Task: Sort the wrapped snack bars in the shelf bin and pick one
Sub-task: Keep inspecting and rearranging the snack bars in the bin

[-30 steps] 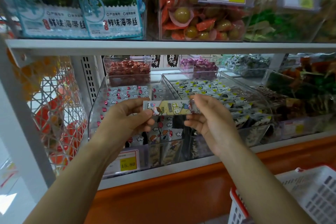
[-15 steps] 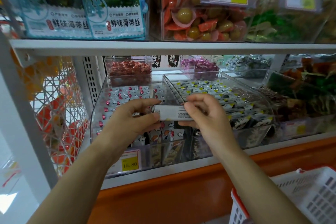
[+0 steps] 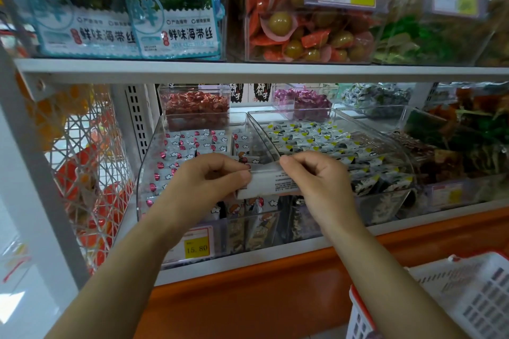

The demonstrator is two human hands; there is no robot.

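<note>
In the clear shelf bin [image 3: 139, 195] the wrapped snack bars [image 3: 190, 140] lie in fairly even rows, so the sorting looks largely done. The left hand [image 3: 209, 181] pinches one end of a single snack bar [image 3: 270, 183], held just in front of the bin with its white printed back up. The right hand [image 3: 314, 179] pinches the other end. The pick seems made. What may remain is dropping it into the white shopping basket [image 3: 468, 292] at lower right.
</note>
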